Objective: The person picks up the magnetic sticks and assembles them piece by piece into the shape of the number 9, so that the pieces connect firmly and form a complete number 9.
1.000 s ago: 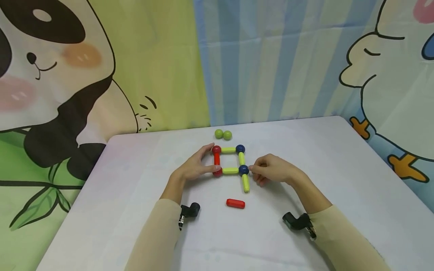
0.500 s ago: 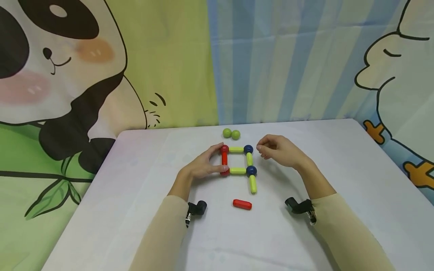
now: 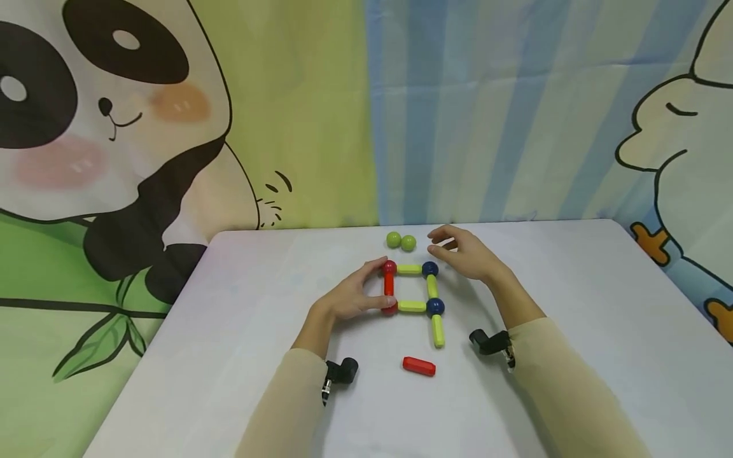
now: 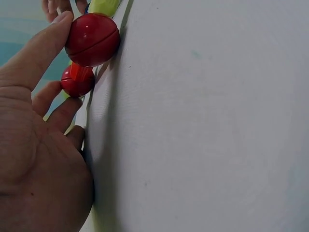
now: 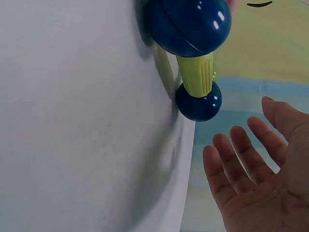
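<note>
A square of building-toy sticks and balls lies on the white table. Its left side is a red stick [image 3: 389, 284] between two red balls [image 4: 92, 39]. On the right, two blue balls [image 5: 199, 102] are joined by a yellow-green stick [image 5: 195, 76]. Another yellow-green stick [image 3: 438, 331] sticks out toward me from the near blue ball. My left hand [image 3: 356, 294] holds the red side, thumb on the near red ball, a finger at the far one. My right hand [image 3: 466, 254] hovers beyond the far blue ball, fingers loosely bent and holding nothing.
Two green balls [image 3: 401, 241] stand close together near the table's back edge, left of my right hand. A loose red stick [image 3: 419, 366] lies in front of the square. Behind the table [image 3: 258, 280] hangs a printed curtain [image 3: 309, 114].
My right hand has left the near blue ball and moved away from me, toward the green balls. Its fingers have spread. My left hand stays on the red side. The head view has shifted.
</note>
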### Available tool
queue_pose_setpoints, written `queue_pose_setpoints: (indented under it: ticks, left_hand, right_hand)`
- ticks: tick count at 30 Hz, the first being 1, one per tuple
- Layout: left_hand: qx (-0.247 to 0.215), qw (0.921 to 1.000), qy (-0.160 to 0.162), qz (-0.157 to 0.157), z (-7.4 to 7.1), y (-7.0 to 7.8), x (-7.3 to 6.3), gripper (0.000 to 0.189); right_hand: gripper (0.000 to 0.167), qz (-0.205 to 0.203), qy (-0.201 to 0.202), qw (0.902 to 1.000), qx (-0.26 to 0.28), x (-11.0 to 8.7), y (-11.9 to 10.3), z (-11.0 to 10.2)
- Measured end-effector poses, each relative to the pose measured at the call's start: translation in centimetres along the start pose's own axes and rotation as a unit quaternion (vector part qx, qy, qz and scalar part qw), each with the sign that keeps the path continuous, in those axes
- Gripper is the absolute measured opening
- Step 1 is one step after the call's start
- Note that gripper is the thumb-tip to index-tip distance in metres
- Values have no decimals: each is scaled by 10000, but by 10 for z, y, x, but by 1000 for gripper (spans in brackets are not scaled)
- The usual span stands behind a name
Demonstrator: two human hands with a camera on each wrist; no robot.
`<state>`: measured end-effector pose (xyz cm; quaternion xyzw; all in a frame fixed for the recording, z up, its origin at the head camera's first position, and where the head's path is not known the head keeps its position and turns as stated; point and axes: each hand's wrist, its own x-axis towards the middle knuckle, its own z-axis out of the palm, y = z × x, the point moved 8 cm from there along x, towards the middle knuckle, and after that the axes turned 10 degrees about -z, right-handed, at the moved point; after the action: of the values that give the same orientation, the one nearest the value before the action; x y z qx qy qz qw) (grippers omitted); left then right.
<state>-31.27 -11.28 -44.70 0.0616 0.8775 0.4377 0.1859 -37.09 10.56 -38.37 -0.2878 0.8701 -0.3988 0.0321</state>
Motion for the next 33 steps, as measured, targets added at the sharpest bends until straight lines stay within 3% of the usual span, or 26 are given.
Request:
queue_pose_setpoints:
  ticks: [9,20,27,33]
  left_hand:
    - [-14,10000,77,-20,-3,6,1,93]
    - [-3,10000,23,-24,-2,6,2,94]
    - [-91,9999,68,42,-4,3,2,92]
    - [-158,9998,-60,72,2,3,2,79]
  right_hand:
    - [48,-106,-146,9998,46,23,2,-2]
    - [49,30,-507,9987,37,32,0,3]
    - [49,45,-1031,9946,-85,41,0,19]
    - [48,78,-1343,9905,-282,43,6,31]
